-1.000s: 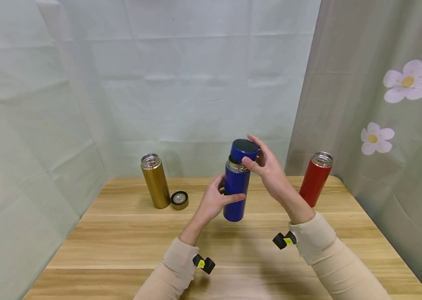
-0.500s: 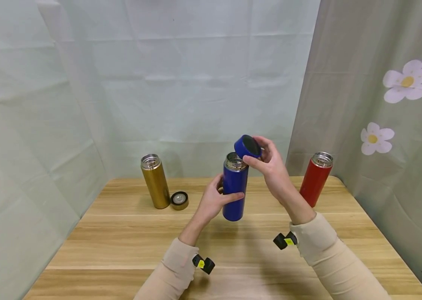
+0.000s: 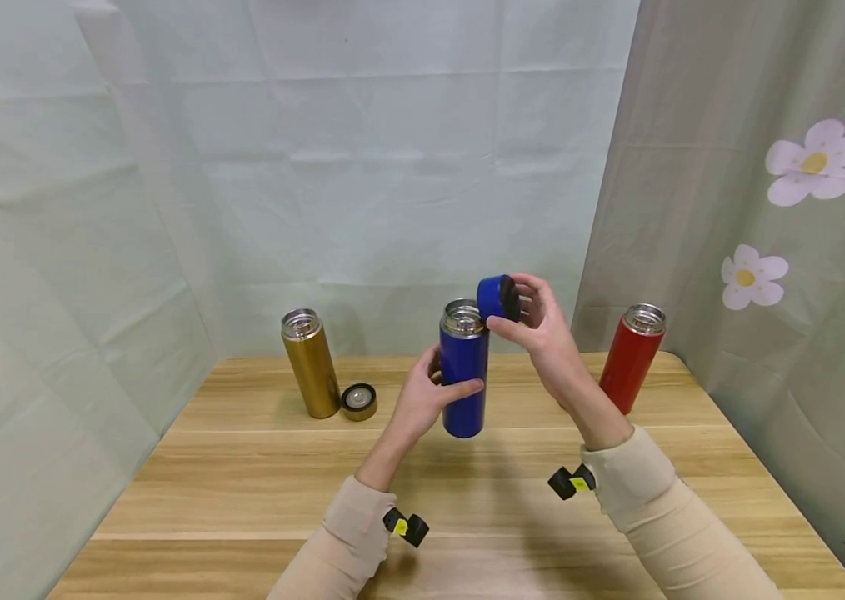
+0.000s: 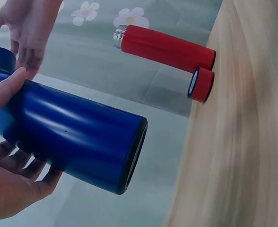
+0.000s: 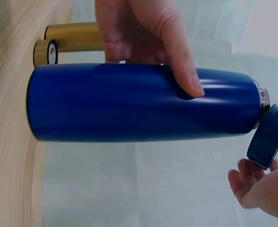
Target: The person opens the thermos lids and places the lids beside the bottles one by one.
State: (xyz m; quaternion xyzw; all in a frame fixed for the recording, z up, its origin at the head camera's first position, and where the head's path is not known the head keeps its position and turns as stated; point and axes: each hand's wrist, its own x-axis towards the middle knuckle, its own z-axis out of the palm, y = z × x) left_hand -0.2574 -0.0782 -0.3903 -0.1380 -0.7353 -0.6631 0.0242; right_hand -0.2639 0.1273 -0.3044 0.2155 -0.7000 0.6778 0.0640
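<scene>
The left hand (image 3: 422,400) wraps the body of the blue flask (image 3: 463,375), thumb in front and fingers behind, and holds it upright, clear of the desk (image 3: 242,467). The flask mouth is uncovered and shows its steel rim. The right hand (image 3: 542,329) pinches the blue lid (image 3: 498,297) between thumb and fingers; the lid is tipped on its side at about 2 o'clock from the mouth, close to the rim but apart from it.

To carry out this step well, the flask should probably be kept vertical and steady in the left hand's grip while the lid is carried away from the rim and levelled before it is put down.

A gold flask (image 3: 310,362) with its lid (image 3: 359,401) beside it stands at 9 o'clock. A red flask (image 3: 632,358), also uncapped, stands at 3 o'clock, and the left wrist view shows its red lid (image 4: 201,84) beside its base.
</scene>
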